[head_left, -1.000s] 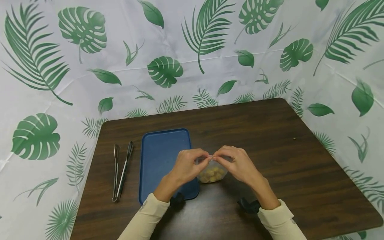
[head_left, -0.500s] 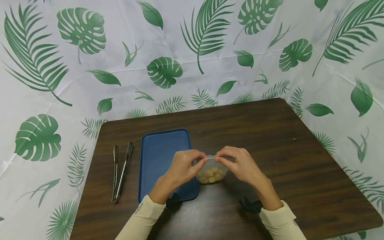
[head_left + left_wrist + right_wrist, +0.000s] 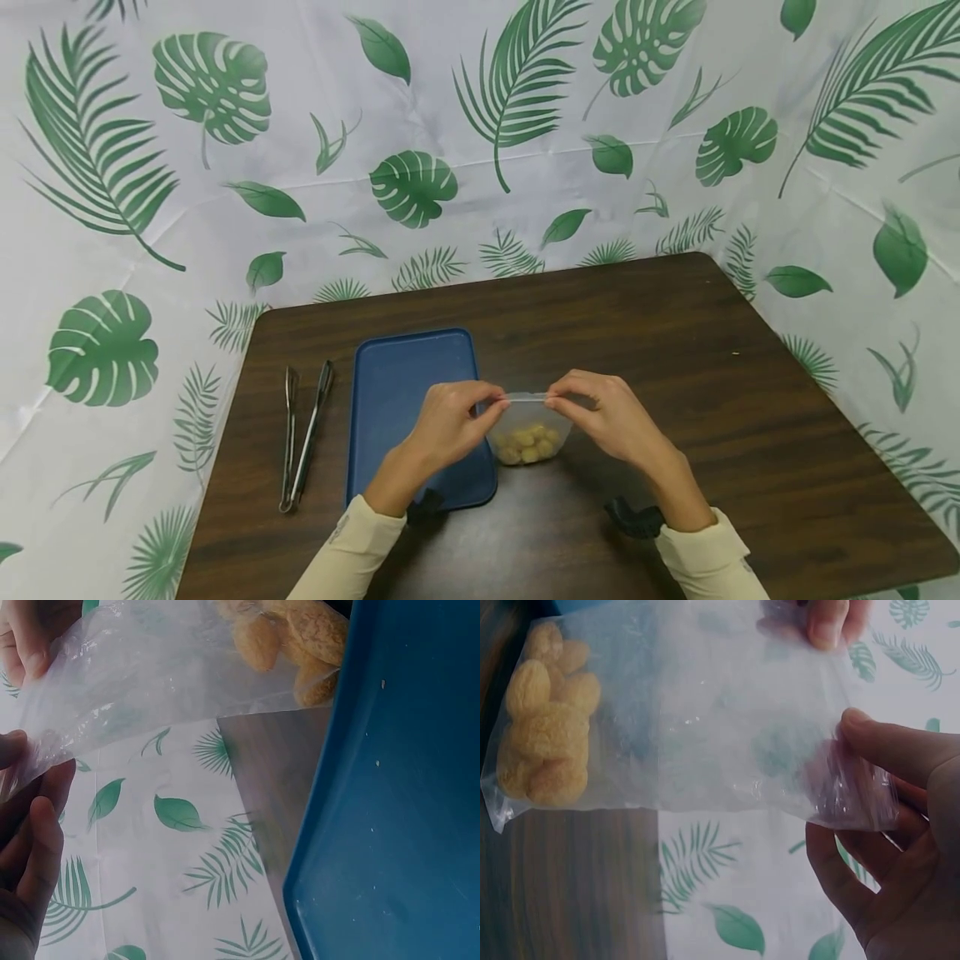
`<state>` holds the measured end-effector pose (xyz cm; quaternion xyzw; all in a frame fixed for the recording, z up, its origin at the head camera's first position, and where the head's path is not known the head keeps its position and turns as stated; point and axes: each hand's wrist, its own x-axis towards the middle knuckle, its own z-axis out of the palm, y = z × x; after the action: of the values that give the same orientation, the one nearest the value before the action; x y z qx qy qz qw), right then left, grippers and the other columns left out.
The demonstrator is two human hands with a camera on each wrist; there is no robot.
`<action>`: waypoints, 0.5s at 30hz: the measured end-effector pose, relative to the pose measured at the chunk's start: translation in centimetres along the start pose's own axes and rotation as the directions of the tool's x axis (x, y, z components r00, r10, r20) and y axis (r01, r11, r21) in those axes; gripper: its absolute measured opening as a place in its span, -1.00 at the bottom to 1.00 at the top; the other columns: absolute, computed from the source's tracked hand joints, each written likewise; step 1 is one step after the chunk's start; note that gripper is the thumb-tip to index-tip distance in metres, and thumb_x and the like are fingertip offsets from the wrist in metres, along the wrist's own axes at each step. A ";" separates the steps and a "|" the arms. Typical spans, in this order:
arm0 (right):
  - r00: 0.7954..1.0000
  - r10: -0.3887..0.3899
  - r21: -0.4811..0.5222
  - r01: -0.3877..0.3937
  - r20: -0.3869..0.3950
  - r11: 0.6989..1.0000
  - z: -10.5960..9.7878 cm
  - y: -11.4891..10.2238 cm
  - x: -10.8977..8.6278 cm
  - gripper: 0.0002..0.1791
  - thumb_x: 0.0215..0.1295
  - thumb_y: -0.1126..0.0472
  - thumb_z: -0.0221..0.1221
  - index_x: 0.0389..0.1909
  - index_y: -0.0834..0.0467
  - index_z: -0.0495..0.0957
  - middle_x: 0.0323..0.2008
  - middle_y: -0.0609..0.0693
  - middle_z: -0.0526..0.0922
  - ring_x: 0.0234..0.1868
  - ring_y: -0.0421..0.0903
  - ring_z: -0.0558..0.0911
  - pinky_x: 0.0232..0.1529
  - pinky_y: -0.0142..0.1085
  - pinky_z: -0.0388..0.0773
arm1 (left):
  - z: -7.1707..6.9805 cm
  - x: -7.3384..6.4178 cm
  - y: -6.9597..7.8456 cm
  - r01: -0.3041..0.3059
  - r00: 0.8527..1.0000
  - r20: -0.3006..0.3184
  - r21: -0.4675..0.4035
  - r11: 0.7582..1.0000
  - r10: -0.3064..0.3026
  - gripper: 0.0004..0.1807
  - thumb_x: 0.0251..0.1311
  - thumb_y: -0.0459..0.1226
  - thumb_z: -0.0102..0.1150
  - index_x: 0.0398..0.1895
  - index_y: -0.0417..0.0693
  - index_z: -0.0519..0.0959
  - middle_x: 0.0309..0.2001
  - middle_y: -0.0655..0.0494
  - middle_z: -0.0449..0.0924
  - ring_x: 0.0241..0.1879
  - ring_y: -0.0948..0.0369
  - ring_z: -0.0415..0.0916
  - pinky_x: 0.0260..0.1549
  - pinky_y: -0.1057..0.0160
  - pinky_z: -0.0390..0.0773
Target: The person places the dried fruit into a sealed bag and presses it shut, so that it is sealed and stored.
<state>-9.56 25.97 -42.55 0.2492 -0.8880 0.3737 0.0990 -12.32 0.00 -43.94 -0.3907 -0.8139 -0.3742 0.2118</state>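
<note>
A clear plastic bag hangs upright between my two hands. Several golden-brown rounded food pieces are gathered at its bottom. My left hand pinches the left end of the bag's top edge between thumb and fingers. At the right end of that edge, my right hand pinches it the same way. The top edge runs straight across the gap between the hands. In the right wrist view the thumb lies on the near face of the film, with fingers behind it.
A blue tray lies left of the bag, partly behind my left forearm; small crumbs dot it in the left wrist view. Metal tongs rest farther left on the dark wooden table. A leaf-printed white cloth hangs behind.
My hands have moved apart along the bag's top edge, left hand leftward and right hand rightward. More of the edge now shows between them.
</note>
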 end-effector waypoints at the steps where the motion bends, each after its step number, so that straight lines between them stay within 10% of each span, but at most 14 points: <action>1: 1.000 0.000 0.000 0.000 0.000 1.000 0.0 0.1 -0.1 -0.91 0.34 0.18 0.36 -0.19 0.04 0.78 -0.28 -0.22 0.76 -0.26 -0.31 0.69 -0.19 -0.24 0.68 | 0.0 -0.1 -0.1 0.000 1.000 -0.004 0.001 1.000 0.000 -0.94 0.15 -0.36 0.45 -0.30 -0.07 0.79 -0.40 0.13 0.80 -0.62 0.34 0.54 -0.55 0.50 0.47; 15: 1.000 0.015 0.005 -0.015 0.006 1.000 -0.5 0.1 -0.4 -0.93 0.37 0.14 0.34 -0.18 -0.05 0.75 -0.27 -0.24 0.75 -0.26 -0.36 0.67 -0.19 -0.28 0.67 | -0.9 -0.5 -0.5 0.014 1.000 -0.013 -0.027 1.000 -0.015 -0.95 0.20 -0.36 0.41 -0.32 -0.04 0.79 -0.39 0.12 0.80 -0.57 0.32 0.60 -0.54 0.34 0.60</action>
<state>-9.30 26.54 -42.44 0.2437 -0.8892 0.3759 0.0930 -12.36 -1.18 -43.93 -0.3852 -0.8103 -0.3890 0.2091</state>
